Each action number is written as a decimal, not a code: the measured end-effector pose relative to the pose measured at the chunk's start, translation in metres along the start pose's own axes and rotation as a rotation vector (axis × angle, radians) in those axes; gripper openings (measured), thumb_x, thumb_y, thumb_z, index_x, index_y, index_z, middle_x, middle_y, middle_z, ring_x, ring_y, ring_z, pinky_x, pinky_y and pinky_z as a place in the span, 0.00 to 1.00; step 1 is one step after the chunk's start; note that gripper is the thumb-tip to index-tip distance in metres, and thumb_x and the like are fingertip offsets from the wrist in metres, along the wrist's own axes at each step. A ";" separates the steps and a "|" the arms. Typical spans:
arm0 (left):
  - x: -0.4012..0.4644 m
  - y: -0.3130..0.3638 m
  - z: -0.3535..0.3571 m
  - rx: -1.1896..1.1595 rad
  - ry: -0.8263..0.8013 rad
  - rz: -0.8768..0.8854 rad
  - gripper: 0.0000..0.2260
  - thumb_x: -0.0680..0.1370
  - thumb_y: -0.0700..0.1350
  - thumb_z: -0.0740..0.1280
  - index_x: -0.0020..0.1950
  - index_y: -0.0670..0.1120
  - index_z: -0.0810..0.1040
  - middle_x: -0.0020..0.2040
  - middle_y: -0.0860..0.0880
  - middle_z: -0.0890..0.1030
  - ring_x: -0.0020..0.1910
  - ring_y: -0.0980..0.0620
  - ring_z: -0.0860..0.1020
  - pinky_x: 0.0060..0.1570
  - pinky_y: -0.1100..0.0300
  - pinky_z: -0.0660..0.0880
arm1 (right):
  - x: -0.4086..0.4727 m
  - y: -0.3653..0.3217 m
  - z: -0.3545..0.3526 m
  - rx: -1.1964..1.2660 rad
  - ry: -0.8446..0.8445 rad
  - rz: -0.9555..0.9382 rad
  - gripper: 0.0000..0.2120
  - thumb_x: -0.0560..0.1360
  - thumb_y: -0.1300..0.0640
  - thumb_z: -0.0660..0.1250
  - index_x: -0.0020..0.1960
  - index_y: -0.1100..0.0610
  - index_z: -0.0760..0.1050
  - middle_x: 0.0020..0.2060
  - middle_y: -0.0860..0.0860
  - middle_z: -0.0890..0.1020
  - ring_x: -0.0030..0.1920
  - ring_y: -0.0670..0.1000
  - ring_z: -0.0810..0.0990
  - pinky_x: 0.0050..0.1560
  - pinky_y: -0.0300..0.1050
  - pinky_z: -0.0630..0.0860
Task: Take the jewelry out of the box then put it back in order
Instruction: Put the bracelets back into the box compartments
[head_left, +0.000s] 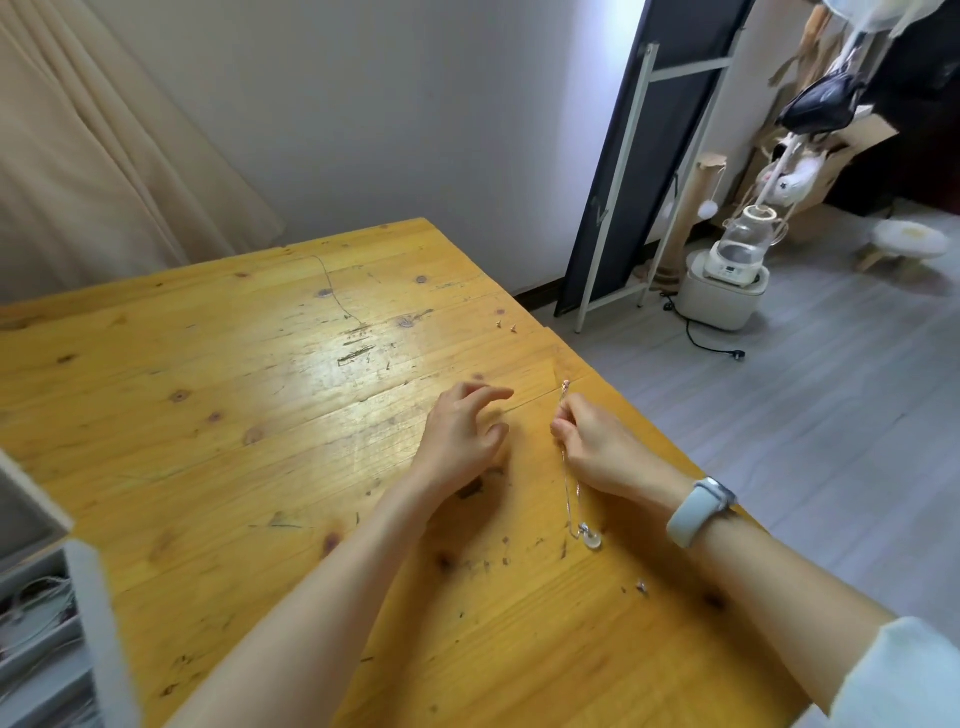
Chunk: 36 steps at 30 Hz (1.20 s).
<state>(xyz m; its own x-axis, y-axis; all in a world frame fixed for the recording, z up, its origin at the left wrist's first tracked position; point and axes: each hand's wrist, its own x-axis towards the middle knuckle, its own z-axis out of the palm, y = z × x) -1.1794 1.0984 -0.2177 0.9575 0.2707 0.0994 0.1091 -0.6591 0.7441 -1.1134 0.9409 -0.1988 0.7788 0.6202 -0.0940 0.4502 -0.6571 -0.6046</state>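
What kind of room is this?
Probably a room in a home: a scratched wooden table, a beige curtain by the wall, and a small white kitchen appliance on the grey floor.

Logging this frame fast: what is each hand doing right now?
Left hand: open, fingers loosely curled, holding nothing.
Right hand: pinching the necklace chain, its pendant hanging down by the table.

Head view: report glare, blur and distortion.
Head view: a broad glare patch on the wooden table beyond the left hand; the jewelry box at the left edge is blurred; wide-angle bending tilts the wall and mirror frame; the necklace pinched by the right hand looks thin, faint.
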 end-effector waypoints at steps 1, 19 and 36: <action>-0.002 0.002 -0.002 -0.022 -0.025 0.021 0.17 0.75 0.40 0.66 0.63 0.50 0.74 0.62 0.50 0.71 0.65 0.50 0.65 0.66 0.51 0.62 | -0.003 -0.003 -0.004 0.177 -0.026 0.016 0.05 0.80 0.59 0.53 0.45 0.57 0.65 0.40 0.51 0.76 0.43 0.51 0.73 0.48 0.47 0.70; -0.037 0.036 -0.028 -0.548 -0.350 -0.030 0.09 0.79 0.45 0.60 0.45 0.44 0.79 0.29 0.56 0.72 0.31 0.57 0.71 0.47 0.54 0.75 | -0.022 -0.028 -0.062 0.366 -0.058 -0.146 0.05 0.78 0.59 0.59 0.43 0.52 0.69 0.27 0.47 0.71 0.24 0.41 0.68 0.26 0.34 0.65; 0.000 -0.034 -0.052 -0.035 0.427 -0.169 0.06 0.74 0.45 0.69 0.47 0.45 0.83 0.42 0.50 0.78 0.41 0.54 0.76 0.46 0.59 0.73 | 0.071 0.017 -0.025 0.258 0.222 -0.031 0.10 0.77 0.62 0.59 0.53 0.59 0.77 0.48 0.50 0.78 0.48 0.49 0.75 0.43 0.35 0.71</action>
<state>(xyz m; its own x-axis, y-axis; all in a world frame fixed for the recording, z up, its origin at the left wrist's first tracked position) -1.1969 1.1574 -0.2082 0.7302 0.6424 0.2329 0.2383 -0.5588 0.7943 -1.0399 0.9629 -0.1958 0.8554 0.5111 0.0845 0.3717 -0.4921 -0.7872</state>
